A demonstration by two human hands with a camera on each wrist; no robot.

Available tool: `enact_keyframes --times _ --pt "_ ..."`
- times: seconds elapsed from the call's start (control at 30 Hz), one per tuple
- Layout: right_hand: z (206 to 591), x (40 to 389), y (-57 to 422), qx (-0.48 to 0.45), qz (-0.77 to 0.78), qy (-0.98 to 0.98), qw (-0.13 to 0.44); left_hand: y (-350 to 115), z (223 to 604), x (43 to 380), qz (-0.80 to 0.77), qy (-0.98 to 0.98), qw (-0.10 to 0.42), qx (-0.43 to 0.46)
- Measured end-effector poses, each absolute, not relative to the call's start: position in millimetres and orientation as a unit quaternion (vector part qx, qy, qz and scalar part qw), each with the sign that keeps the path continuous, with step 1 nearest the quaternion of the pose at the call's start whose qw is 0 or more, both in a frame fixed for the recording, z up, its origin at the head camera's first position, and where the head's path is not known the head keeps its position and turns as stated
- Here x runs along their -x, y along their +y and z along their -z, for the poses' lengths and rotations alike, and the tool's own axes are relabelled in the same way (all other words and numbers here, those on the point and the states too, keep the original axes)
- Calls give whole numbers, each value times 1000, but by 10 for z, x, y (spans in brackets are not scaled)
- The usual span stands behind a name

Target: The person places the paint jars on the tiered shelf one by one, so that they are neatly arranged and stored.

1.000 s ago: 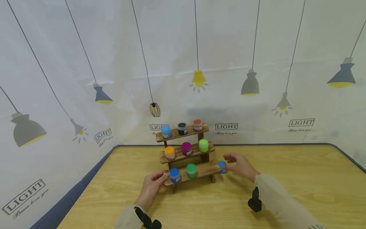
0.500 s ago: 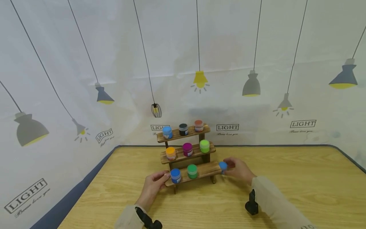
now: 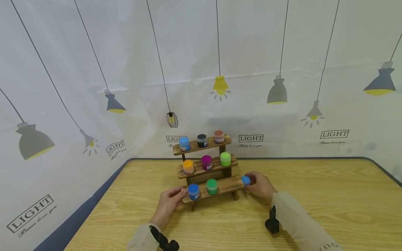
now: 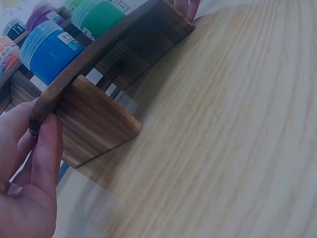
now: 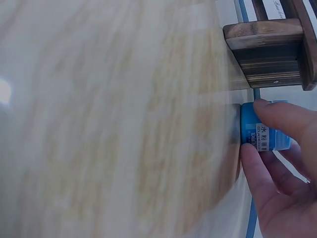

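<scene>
A three-tier wooden stand (image 3: 230, 183) holds small paint jars. My left hand (image 3: 168, 204) pinches the left end of its lowest shelf, thumb above and fingers below in the left wrist view. On that shelf are a dark blue jar (image 3: 193, 192) and a green jar (image 3: 211, 187). My right hand (image 3: 261, 186) grips a lighter blue paint jar (image 5: 260, 128) by its sides, just off the shelf's right end. This jar's base is right at the tabletop, and its white label shows in the right wrist view.
Orange (image 3: 188, 167), purple (image 3: 206, 162) and light green (image 3: 225, 159) jars line the middle shelf. Light blue (image 3: 184, 144), black (image 3: 202, 141) and reddish (image 3: 219, 137) jars are on top. Behind the wooden table (image 3: 282, 216) hangs a lamp-printed cloth (image 3: 251, 118).
My right hand has moved in from the right and its fingers have closed round the blue jar. The left hand keeps its hold on the shelf end.
</scene>
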State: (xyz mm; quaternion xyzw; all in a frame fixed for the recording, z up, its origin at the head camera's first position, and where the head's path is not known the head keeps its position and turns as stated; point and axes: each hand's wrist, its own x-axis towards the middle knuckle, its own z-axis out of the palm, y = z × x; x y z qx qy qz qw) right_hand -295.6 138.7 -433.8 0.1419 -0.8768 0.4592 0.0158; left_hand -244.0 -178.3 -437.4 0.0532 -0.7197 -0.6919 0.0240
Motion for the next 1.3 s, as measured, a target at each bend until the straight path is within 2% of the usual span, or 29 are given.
enact_keyframes --times 0.5,0.93,1.3 --pt "4369 2915 1475 -155 -445 -882 19 -1766 4368 2425 692 -720 16 -59" --pt "4161 2830 1624 -166 -451 -877 -7 -1776 4362 2435 697 -715 18 -50" --pt "3947 2824 1706 -198 -422 -884 23 -1781 4366 2429 700 -712 17 -50"
